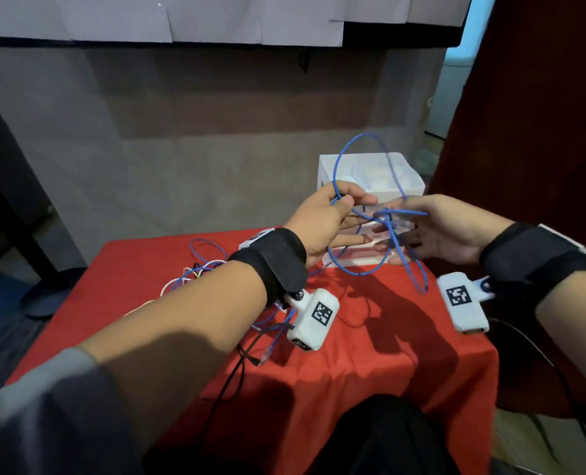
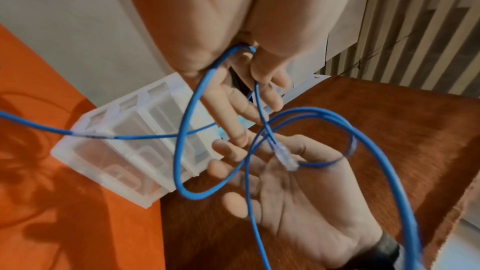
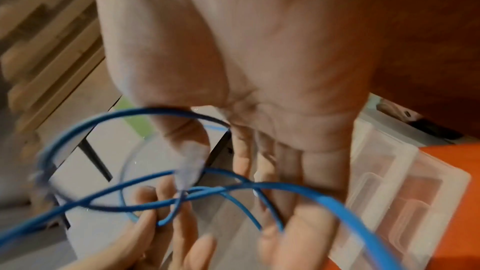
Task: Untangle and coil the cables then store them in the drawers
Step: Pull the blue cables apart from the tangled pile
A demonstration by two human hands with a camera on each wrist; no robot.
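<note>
A long blue network cable [image 1: 360, 273] hangs in loose loops between both hands, above the table. My left hand [image 1: 348, 202] pinches it between thumb and forefinger, and one loop rises above that hand. The right hand [image 1: 418, 231] is held palm up with straight fingers; strands cross over it. The cable's clear plug [image 2: 285, 157] lies on that palm, near the thumb [image 3: 187, 137]. Behind the hands stands a translucent white drawer unit [image 1: 370, 173], also seen in the left wrist view [image 2: 116, 151]. More tangled cables [image 1: 195, 272], white and blue, lie on the table's far left.
The table has a red cloth [image 1: 370, 337]. A blue cable end with a plug [image 1: 267, 354] and a thin black lead [image 1: 243, 358] lie under my left wrist. A dark red curtain [image 1: 541, 132] hangs at the right, and a grey wall is behind.
</note>
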